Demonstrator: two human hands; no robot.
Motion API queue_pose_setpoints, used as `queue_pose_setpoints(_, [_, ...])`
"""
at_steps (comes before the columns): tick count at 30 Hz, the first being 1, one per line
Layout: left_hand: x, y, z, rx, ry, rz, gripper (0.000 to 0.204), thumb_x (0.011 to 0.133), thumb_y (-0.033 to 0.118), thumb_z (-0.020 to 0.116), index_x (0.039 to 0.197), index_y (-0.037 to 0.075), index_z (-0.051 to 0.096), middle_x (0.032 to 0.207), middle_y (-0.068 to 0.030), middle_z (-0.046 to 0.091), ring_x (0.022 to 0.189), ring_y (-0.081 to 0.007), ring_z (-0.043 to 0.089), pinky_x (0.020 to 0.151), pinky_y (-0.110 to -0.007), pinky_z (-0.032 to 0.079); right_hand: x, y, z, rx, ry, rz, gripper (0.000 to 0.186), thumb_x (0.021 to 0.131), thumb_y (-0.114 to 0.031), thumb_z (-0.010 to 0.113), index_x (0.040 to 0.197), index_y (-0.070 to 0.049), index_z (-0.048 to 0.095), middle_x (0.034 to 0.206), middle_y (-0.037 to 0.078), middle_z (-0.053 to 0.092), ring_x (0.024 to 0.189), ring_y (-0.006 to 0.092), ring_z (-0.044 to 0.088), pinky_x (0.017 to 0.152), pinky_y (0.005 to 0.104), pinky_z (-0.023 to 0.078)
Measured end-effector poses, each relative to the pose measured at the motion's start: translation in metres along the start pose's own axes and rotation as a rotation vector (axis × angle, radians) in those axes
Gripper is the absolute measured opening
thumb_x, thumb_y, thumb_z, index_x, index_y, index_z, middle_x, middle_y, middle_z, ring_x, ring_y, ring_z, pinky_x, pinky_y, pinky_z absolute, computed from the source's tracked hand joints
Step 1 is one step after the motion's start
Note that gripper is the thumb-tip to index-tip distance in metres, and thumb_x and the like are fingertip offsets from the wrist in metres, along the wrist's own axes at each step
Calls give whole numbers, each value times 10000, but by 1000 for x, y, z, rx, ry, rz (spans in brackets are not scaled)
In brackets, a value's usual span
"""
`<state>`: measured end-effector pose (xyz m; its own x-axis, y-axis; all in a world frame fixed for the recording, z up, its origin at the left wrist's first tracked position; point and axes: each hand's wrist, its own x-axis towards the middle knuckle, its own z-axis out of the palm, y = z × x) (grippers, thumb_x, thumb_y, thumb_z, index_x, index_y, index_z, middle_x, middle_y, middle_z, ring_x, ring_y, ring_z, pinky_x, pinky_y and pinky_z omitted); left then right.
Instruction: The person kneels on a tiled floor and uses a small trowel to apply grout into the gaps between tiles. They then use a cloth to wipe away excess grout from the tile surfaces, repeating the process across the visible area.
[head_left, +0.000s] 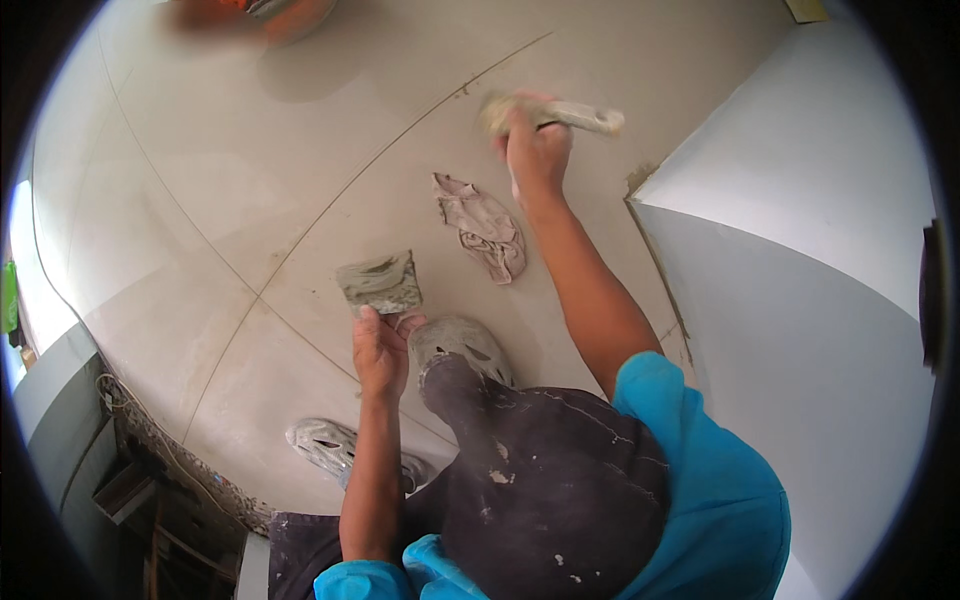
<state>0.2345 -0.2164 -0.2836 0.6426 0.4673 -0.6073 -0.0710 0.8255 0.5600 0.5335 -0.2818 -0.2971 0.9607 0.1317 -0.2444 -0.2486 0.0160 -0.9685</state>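
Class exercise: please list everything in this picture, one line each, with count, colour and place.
Smeared flat blade: one, grey-green, in the left hand.
Light-handled tool: one, whitish, in the right hand; head blurred.
Crumpled cloth: one, pinkish, on the floor between the hands.
Tiled floor: one, beige, across the middle.
Wall corner: one, pale grey, right.
Blurred object: one, orange, upper left.
Small item: one, green, far left.
Edge object: one, dark, far right.
Yellowish piece: one, top right.
Shoes: two, grey, near the left forearm.
Trousers: one pair, dark, lower centre.
Sleeves: two, blue, bottom.
Hands: two, bare, near the centre.
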Motion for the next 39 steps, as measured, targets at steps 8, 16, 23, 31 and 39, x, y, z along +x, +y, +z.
queue_pose_setpoints(8, [15,67,53,-241,-488,50,557,1042,408,357,1491,88,276,1514,-240,284,1190,-344,558,925,-414,544,-103,-47,16,-1014,-1247,7,368,818,-367,659,928,-17,688,873,210,683,878,359,662,825,453,501])
queue_pose_setpoints(16, [-4,87,44,-456,-380,45,547,1044,432,320,1489,114,323,1499,-284,305,1315,-523,380,1097,-547,390,-99,-30,-23,-898,-729,-311,349,815,-348,713,1004,-58,671,863,118,650,737,297,648,721,418,531])
queue_pose_setpoints(23, [2,153,59,-417,-574,40,443,1039,298,421,1327,-30,499,1508,-337,185,1397,-470,259,1167,-492,328,-55,-4,-63,-899,-555,-495,203,878,-77,575,1060,-103,660,1005,91,618,868,287,639,734,415,547])
queue_pose_setpoints(31, [-31,246,46,-53,-444,69,488,1052,331,360,1431,27,405,1540,-308,147,1378,-499,279,1138,-527,349,-55,-2,-31,-1162,-253,-677,255,878,-134,621,1127,-86,629,1045,101,601,936,291,614,806,438,533])
queue_pose_setpoints(39, [-145,346,11,97,-170,73,492,1050,261,400,1500,90,298,1590,-188,97,1437,-422,190,1210,-491,214,-55,-14,-67,-788,-497,-512,335,788,-118,690,1120,-121,648,1131,85,563,1078,322,567,770,458,554])
